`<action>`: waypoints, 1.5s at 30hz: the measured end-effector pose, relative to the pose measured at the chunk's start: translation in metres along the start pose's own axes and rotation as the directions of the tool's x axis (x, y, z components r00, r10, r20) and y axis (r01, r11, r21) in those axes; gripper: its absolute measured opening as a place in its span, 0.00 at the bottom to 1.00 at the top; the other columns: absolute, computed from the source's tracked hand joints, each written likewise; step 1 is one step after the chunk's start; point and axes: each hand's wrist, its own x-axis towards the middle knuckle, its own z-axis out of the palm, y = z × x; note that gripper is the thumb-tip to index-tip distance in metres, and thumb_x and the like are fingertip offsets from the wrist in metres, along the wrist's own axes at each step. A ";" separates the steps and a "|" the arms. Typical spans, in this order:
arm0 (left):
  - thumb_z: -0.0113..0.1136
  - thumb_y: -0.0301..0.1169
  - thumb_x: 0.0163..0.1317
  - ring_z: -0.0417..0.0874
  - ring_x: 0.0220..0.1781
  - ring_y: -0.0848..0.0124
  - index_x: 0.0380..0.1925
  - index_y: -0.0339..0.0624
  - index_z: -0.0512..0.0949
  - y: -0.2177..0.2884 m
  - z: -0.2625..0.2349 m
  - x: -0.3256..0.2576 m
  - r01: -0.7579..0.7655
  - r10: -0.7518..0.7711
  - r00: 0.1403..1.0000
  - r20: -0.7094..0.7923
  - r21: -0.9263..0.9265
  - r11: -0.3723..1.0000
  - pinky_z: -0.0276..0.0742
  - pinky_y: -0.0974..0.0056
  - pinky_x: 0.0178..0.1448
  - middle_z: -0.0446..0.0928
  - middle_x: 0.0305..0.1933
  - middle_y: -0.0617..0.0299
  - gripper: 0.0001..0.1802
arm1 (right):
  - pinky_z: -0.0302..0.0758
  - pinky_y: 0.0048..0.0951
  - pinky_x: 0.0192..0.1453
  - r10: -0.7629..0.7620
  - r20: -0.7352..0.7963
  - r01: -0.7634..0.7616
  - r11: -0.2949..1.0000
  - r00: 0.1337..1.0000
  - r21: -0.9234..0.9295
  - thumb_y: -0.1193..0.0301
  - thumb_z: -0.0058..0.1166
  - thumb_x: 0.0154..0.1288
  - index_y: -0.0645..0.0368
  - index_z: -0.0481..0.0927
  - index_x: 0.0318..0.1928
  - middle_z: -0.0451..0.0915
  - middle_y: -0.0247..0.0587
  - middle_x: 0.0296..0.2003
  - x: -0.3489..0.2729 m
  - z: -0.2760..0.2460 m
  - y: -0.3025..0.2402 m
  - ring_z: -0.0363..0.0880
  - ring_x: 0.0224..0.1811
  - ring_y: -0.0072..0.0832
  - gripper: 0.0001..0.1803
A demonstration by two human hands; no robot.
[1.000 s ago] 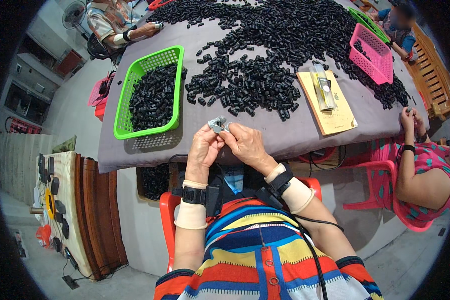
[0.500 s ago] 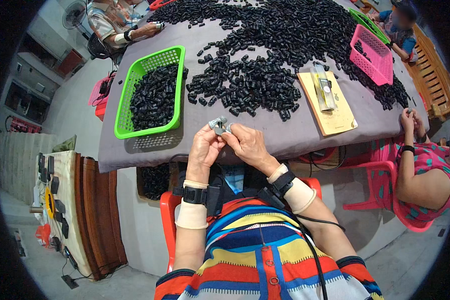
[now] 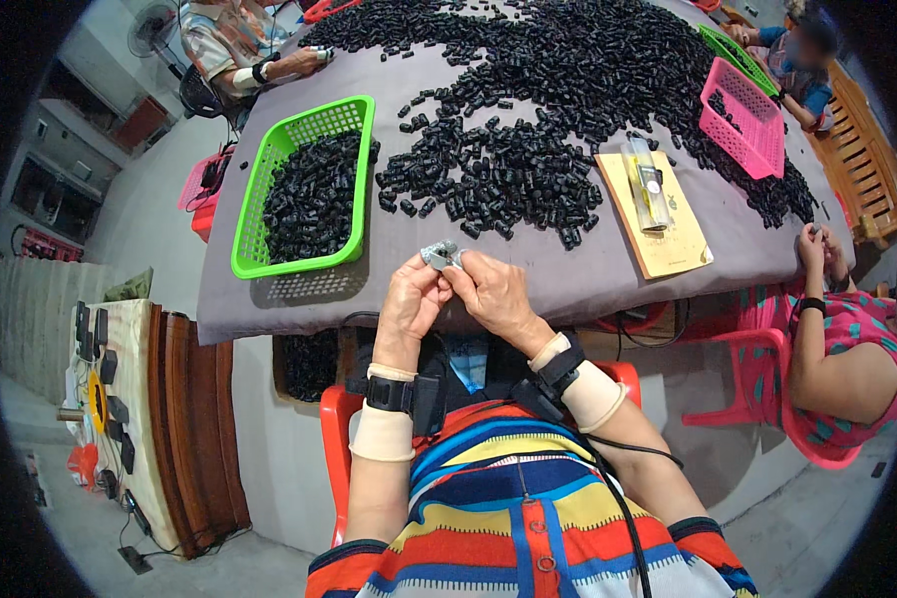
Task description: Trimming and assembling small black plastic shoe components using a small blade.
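Right of the green basket (image 3: pixel 304 267), the left hand (image 3: pixel 409 299) (nearer it) and right hand (image 3: pixel 496 294) pinch a greyish piece (image 3: pixel 439 255) in their fingers, axis indeterminate.

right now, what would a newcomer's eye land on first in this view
Probably the heap of small black parts sprawling over the far half of the table. Next, the bright green basket at the table's left, loaded with similar pieces. Then the left hand and right hand, together at the near edge, with a silvery thing at the fingertips, too small to identify.
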 end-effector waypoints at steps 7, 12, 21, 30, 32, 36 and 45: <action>0.50 0.24 0.62 0.73 0.27 0.77 0.44 0.38 0.73 -0.002 0.001 -0.007 0.004 -0.002 1.000 0.022 -0.103 0.995 0.69 0.73 0.29 0.76 0.35 0.62 0.11 | 0.68 0.39 0.24 0.073 -0.004 -0.072 0.989 0.997 0.127 0.66 0.50 0.62 0.58 0.71 0.26 0.74 0.45 0.21 -0.003 -0.002 -0.002 0.74 0.23 0.44 0.11; 0.57 0.25 0.58 0.74 0.22 0.78 0.40 0.39 0.76 0.022 0.026 -0.022 -0.088 0.103 0.992 -0.072 0.181 0.979 0.69 0.75 0.22 0.75 0.27 0.66 0.09 | 0.64 0.35 0.24 0.264 -0.019 -0.246 0.920 0.964 0.305 0.64 0.46 0.66 0.62 0.68 0.27 0.71 0.46 0.18 -0.006 -0.008 0.007 0.69 0.18 0.38 0.15; 0.60 0.21 0.52 0.74 0.21 0.79 0.38 0.36 0.78 0.160 0.024 -0.013 -0.364 0.615 0.767 -0.183 0.665 0.652 0.71 0.75 0.22 0.76 0.26 0.65 0.11 | 0.64 0.33 0.24 0.232 0.005 -0.223 0.930 0.973 0.293 0.64 0.47 0.66 0.63 0.67 0.26 0.70 0.46 0.18 -0.001 -0.007 0.004 0.65 0.17 0.38 0.16; 0.57 0.22 0.52 0.71 0.24 0.83 0.35 0.42 0.81 0.060 0.049 0.011 -0.363 0.472 0.857 0.206 0.892 0.271 0.68 0.75 0.27 0.77 0.27 0.68 0.10 | 0.62 0.24 0.23 0.402 0.006 -0.354 0.800 0.916 0.484 0.58 0.40 0.70 0.62 0.70 0.26 0.65 0.29 0.15 -0.001 -0.013 0.006 0.62 0.19 0.15 0.21; 0.57 0.20 0.49 0.78 0.29 0.70 0.33 0.39 0.80 0.038 0.054 0.020 -0.331 0.438 0.862 0.255 0.937 0.107 0.73 0.67 0.33 0.76 0.28 0.59 0.10 | 0.62 0.22 0.23 0.456 0.035 -0.401 0.740 0.889 0.539 0.58 0.40 0.70 0.61 0.70 0.27 0.65 0.28 0.16 -0.001 -0.018 0.006 0.61 0.19 0.15 0.20; 0.60 0.27 0.48 0.79 0.31 0.58 0.28 0.36 0.77 0.009 0.042 0.039 -0.309 0.515 0.800 0.307 0.947 -0.085 0.73 0.60 0.36 0.76 0.28 0.53 0.07 | 0.62 0.21 0.23 0.450 0.037 -0.383 0.711 0.892 0.590 0.57 0.40 0.70 0.60 0.70 0.27 0.65 0.28 0.16 -0.003 -0.010 0.010 0.61 0.20 0.15 0.20; 0.64 0.33 0.45 0.78 0.29 0.57 0.26 0.35 0.75 -0.004 0.045 0.048 -0.114 0.552 0.820 0.153 0.988 -0.103 0.72 0.56 0.34 0.76 0.25 0.52 0.13 | 0.56 0.16 0.22 0.421 0.044 -0.362 0.717 0.906 0.596 0.55 0.40 0.70 0.56 0.67 0.26 0.65 0.25 0.19 -0.004 -0.010 0.017 0.58 0.19 0.12 0.20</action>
